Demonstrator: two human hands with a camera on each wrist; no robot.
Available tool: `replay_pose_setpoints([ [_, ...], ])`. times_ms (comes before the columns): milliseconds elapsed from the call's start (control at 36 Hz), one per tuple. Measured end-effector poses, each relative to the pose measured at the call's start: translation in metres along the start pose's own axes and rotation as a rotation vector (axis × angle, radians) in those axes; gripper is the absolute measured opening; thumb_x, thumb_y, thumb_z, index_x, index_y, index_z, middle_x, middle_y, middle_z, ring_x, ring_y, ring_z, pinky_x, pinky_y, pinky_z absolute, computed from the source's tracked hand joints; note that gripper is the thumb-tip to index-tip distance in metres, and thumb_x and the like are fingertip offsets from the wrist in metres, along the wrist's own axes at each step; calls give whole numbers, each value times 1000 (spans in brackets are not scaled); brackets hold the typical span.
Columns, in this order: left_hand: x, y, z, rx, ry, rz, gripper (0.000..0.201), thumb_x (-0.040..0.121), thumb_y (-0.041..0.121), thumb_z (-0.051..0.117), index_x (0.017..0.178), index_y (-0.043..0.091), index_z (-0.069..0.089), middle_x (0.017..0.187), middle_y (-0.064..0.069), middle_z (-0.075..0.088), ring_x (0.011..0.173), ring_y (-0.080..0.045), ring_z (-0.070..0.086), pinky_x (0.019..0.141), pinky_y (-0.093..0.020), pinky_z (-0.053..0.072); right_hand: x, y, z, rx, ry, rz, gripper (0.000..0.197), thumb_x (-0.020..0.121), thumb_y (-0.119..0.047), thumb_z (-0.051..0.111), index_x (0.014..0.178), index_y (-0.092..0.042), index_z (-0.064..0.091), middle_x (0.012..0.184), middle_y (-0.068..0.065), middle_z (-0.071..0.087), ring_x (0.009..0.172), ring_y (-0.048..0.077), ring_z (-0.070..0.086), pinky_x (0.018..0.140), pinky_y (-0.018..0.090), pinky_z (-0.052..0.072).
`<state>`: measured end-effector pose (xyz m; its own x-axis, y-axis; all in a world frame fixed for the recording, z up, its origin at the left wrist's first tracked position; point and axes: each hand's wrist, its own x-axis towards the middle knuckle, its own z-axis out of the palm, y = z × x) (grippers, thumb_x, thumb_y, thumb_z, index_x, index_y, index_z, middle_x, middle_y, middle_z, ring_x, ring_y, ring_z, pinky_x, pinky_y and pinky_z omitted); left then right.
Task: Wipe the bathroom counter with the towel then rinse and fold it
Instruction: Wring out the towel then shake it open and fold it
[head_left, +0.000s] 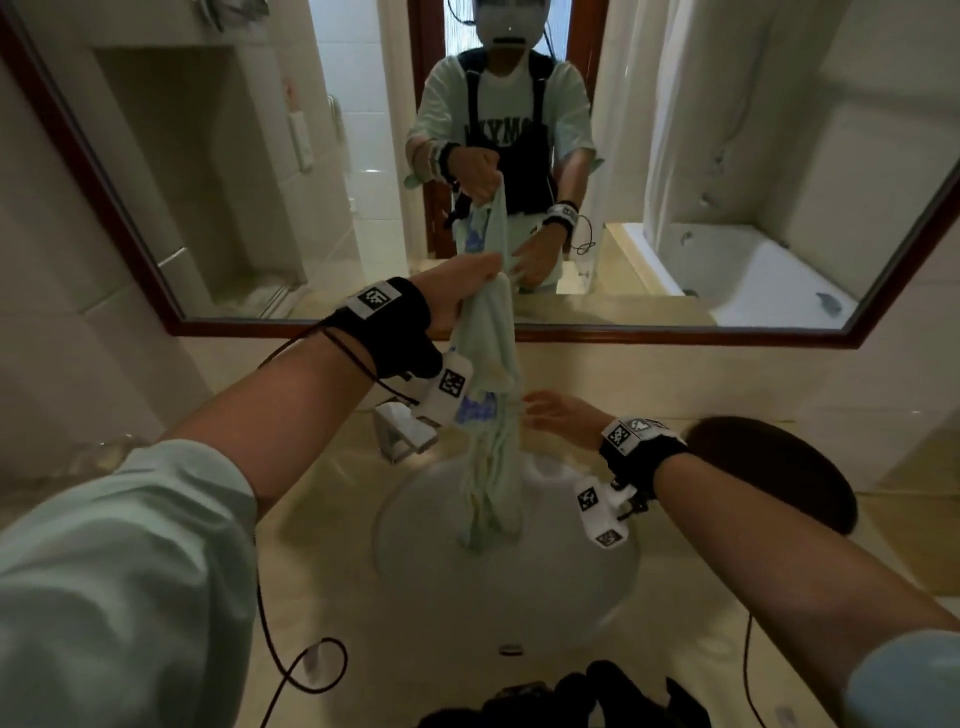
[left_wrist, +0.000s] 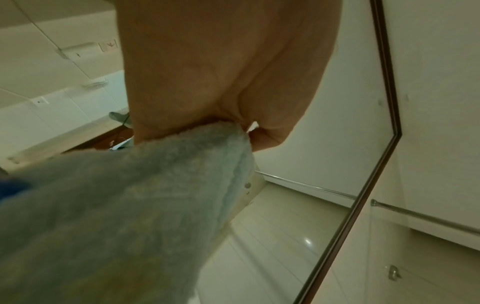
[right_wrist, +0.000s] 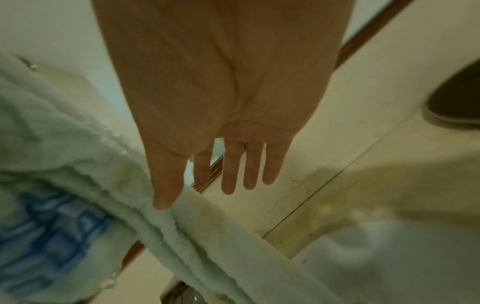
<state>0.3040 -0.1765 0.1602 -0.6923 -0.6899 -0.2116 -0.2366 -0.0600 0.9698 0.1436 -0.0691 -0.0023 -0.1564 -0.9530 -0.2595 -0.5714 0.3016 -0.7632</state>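
A pale green towel with a blue print hangs in a bunched rope over the round white sink, its lower end dangling into the basin. My left hand grips the towel's top end high in front of the mirror. The left wrist view shows the towel emerging from the curled left hand. My right hand is beside the towel's middle, fingers straight and spread. In the right wrist view the right hand has its thumb tip against the wet towel.
A wood-framed mirror runs along the wall behind the beige marble counter. A dark round tray lies right of the sink. A small glass holder stands left of the towel. Black cables hang from both wrists.
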Motion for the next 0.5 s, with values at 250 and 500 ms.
replay_pose_setpoints([
  [250, -1, 21, 0, 22, -74, 52, 24, 96, 20, 42, 75, 12, 47, 71, -6, 46, 62, -17, 47, 67, -30, 41, 3, -29, -9, 9, -20, -62, 65, 79, -34, 73, 135, -13, 49, 132, 5, 58, 121, 24, 54, 107, 46, 40],
  [500, 4, 18, -27, -18, -139, 111, 8, 80, 17, 58, 78, 13, 52, 72, -3, 55, 65, -15, 56, 62, -25, 50, -3, -25, -14, -63, 39, 12, 48, 78, -55, 67, 110, -19, 66, 109, 7, 69, 99, 27, 65, 94, 44, 50],
])
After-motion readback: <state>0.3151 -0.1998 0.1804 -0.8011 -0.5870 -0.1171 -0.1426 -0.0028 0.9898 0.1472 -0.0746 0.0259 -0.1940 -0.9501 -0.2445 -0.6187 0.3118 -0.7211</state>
